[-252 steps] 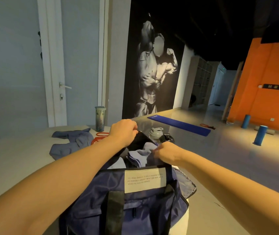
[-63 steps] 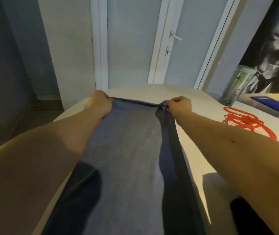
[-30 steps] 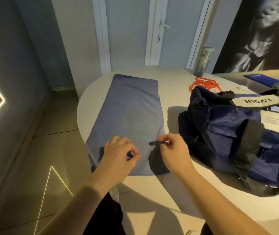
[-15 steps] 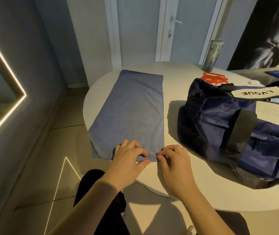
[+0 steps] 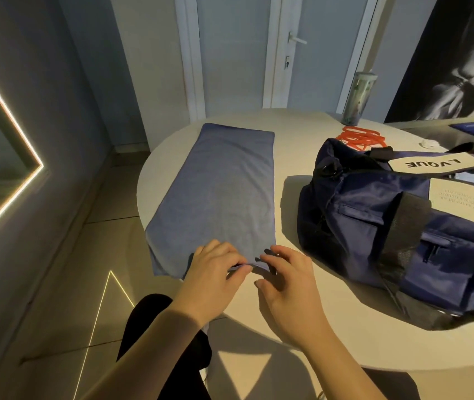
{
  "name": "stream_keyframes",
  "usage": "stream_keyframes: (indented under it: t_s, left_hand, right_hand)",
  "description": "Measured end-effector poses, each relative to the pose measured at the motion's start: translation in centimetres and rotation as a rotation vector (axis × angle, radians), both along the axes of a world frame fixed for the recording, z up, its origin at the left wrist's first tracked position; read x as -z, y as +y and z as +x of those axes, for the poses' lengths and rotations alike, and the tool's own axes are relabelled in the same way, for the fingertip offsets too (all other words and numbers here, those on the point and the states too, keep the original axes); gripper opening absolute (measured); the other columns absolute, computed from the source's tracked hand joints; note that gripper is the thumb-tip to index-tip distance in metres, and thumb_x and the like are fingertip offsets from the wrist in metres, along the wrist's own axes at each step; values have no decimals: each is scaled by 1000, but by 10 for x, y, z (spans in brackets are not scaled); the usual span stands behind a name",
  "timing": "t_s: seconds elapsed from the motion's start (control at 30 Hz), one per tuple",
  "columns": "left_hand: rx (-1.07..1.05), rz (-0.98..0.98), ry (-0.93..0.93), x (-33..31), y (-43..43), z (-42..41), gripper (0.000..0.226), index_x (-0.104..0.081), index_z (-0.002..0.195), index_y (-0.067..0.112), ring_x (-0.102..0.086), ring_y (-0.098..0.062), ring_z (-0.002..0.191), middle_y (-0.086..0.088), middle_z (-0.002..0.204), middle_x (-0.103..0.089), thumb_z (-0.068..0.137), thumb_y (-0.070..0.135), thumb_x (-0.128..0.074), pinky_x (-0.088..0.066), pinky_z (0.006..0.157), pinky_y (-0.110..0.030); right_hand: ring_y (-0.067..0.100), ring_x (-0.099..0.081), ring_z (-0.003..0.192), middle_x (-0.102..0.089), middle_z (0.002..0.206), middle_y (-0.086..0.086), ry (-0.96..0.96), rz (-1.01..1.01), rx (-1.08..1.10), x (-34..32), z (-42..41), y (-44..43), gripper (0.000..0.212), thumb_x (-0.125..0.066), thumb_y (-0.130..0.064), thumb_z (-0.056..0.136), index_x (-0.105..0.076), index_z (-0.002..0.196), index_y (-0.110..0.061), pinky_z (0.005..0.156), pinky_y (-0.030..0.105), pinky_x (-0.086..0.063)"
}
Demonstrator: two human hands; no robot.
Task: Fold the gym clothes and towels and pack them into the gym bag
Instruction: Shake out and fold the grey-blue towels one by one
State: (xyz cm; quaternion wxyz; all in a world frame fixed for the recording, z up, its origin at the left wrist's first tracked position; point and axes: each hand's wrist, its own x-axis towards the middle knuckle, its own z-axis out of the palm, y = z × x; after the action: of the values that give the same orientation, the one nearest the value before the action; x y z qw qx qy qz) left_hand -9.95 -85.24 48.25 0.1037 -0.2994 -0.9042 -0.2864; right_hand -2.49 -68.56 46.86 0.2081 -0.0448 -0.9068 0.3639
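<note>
Head view has the blue-grey towel (image 5: 224,192) laid out long and flat on the round table (image 5: 316,327), its far end toward the door (image 5: 302,53) and its near left corner drooping slightly over the table's rim. The left hand (image 5: 215,272) pinches the near hem between thumb and fingers and lifts it a little. The right hand (image 5: 284,281) sits with bent fingers at the near right corner, thumb held off the cloth; whether it actually grips the hem cannot be told. The step in hand looks like folding the near end up toward the far end. To do it well, both hands should take the two near corners, well apart rather than bunched at one side, raise the hem evenly, carry it straight along the towel's length and set edge on edge before smoothing the crease. Pulling from one corner alone would likely skew the fold. Just beside the towel on the right lies the navy gym bag (image 5: 374,226), with orange bands (image 5: 359,138) and a tumbler (image 5: 358,99) beyond it.
</note>
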Motion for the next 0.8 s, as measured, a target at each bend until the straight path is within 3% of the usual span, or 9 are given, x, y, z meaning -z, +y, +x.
stream_keyframes:
  t_s: [0.07,0.17,0.37,0.43,0.5,0.57,0.67,0.73,0.8]
  left_hand:
    - [36,23,19,0,-1,-1,16,-72,98,29,-47,-8,95,16,98,-62,99,40,-61,-37,86,-29]
    - [49,18,69,5,-11,-3,6,-73,95,29,-49,-9,95,17,97,-62,94,26,-68,-35,83,-28]
    - [-180,61,85,14,-69,-25,28,-73,99,23,-54,-15,108,13,108,-63,79,4,-67,-36,95,-31]
    - [-267,88,57,13,-92,-30,37,-71,103,19,-55,-18,111,9,113,-62,74,-5,-74,-41,100,-39]
    - [-268,141,78,13,-114,-34,41,-70,106,13,-57,-19,106,4,113,-64,72,-8,-78,-49,94,-47]
    - [-218,203,99,15,-133,-36,33,-68,107,11,-53,-10,102,12,110,-61,76,-1,-74,-52,86,-41]
    - [-206,201,80,12,-152,-35,40,-65,106,26,-52,-4,103,25,116,-55,81,-4,-73,-49,88,-32]
    - [-228,191,29,9,-158,-33,51,-64,105,33,-56,-7,105,21,116,-60,80,-10,-75,-49,93,-35]
    - [-252,195,-44,3,-164,-32,46,-66,106,35,-60,-7,104,18,113,-64,84,-5,-73,-50,95,-37]
  right_hand:
    - [1,-42,122,-58,127,-16,15,-35,26,-1,-1,0,20,-70,-21,93,-76,111,-29,99,8,-30]
    - [-4,-42,119,-59,121,-20,-3,-105,45,-5,0,1,18,-62,-24,99,-77,106,-32,95,-1,-26]
    - [-3,-44,118,-60,119,-23,-29,-108,61,-4,-1,2,20,-60,-23,99,-76,107,-32,93,-2,-25]
    - [-3,-43,118,-59,120,-24,-36,-95,60,-4,-1,3,20,-60,-24,99,-75,108,-33,93,-2,-26]
    - [-3,-43,118,-59,120,-24,-50,-91,58,-5,-1,3,21,-59,-24,99,-75,110,-32,92,-2,-27]
    - [-2,-44,118,-59,120,-24,-60,-88,61,-4,-2,3,21,-58,-24,99,-75,110,-32,92,-1,-28]
    - [-3,-44,117,-59,118,-26,-60,-85,62,-4,-2,3,21,-59,-24,99,-75,109,-33,91,-1,-28]
    - [-4,-45,116,-60,117,-28,-59,-92,60,-5,-2,2,21,-58,-24,99,-74,108,-34,91,1,-30]
    - [-5,-46,114,-59,113,-33,-52,-95,56,-8,0,1,21,-58,-24,100,-73,106,-37,92,7,-33]
